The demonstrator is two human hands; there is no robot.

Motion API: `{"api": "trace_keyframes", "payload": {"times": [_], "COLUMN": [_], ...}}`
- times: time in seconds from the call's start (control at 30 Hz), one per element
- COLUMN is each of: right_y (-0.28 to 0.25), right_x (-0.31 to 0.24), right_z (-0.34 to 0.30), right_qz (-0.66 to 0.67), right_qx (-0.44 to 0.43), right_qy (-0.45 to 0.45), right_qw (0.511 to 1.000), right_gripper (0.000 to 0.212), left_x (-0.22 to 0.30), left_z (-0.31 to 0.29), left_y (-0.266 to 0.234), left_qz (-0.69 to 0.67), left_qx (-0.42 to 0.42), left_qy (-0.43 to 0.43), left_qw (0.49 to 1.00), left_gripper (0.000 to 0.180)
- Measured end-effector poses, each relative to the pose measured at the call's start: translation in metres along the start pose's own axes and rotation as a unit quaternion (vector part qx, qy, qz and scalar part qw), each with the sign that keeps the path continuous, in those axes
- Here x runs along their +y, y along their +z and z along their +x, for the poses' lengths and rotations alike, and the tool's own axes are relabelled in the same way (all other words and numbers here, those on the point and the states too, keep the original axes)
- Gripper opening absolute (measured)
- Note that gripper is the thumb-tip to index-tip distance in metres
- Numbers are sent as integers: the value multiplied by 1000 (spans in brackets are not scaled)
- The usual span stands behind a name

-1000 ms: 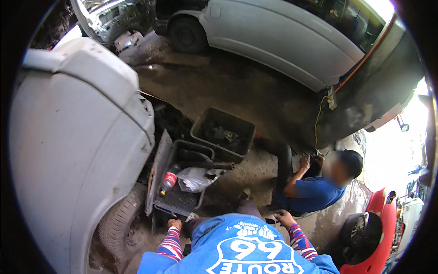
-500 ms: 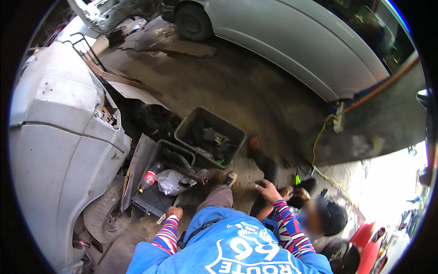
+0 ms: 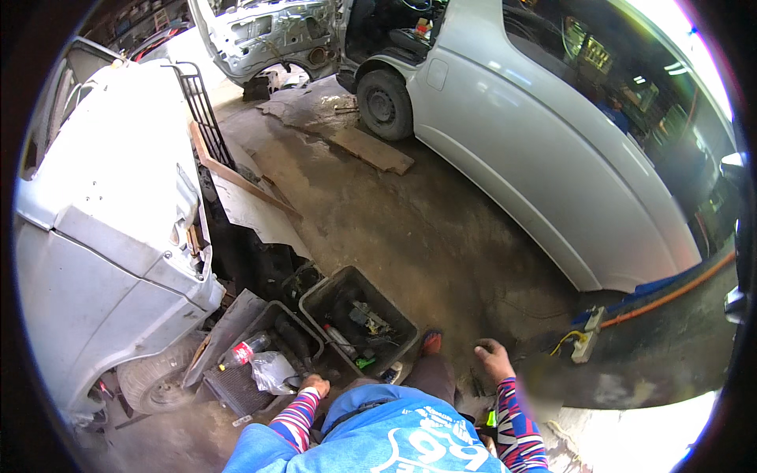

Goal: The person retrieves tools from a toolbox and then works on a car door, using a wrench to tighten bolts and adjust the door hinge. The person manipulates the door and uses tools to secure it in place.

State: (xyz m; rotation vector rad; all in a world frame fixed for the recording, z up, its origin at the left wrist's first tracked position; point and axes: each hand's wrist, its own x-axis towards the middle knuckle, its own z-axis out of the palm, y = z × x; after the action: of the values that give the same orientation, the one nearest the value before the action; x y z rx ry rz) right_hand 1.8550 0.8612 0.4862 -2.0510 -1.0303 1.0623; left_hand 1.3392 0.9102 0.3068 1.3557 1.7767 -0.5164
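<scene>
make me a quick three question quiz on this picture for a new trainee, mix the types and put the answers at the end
1. Which is nearer the plastic bag? (a) the person's left hand (b) the person's right hand
2. True or false: the red-labelled bottle lies beside that bag.
3. Fill in the colour: the wooden board on the floor lies near the front of a wheel well on the ____ van.

Key: 1. a; 2. true; 3. silver.

Right hand (image 3: 494, 361) has moved over the floor (image 3: 441, 268); left hand (image 3: 317, 385) has come beside the plastic bag (image 3: 273, 370).
</scene>
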Motion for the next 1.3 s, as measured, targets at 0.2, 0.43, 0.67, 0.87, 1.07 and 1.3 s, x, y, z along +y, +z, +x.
{"api": "trace_keyframes", "payload": {"times": [0.2, 0.43, 0.67, 0.87, 1.07, 1.3], "right_y": [-76, -99, -183, -303, -389, -377], "right_x": [-96, -189, -83, 117, 321, 270], "right_z": [108, 201, 338, 422, 479, 614], "right_qz": [-48, -190, -390, -357, -490, -515], "right_qx": [3, -107, -133, -226, -277, -353], "right_qy": [-100, -183, -87, 52, -387, -148], "right_qw": [994, 959, 907, 905, 730, 767], "right_gripper": [39, 46, 45, 49, 45, 38], "left_x": [81, 142, 337, 537, 695, 897], "left_z": [-5, -10, 34, 72, 91, -34], "left_y": [-11, -2, -37, -60, -152, -358], "left_qz": [-123, -204, -269, -194, -189, -1], "left_qx": [90, 89, 99, 132, -13, 195], "left_qy": [143, 42, 48, 110, 214, 753], "left_qw": [978, 974, 957, 966, 958, 629], "left_gripper": [39, 40, 45, 48, 55, 24]}}
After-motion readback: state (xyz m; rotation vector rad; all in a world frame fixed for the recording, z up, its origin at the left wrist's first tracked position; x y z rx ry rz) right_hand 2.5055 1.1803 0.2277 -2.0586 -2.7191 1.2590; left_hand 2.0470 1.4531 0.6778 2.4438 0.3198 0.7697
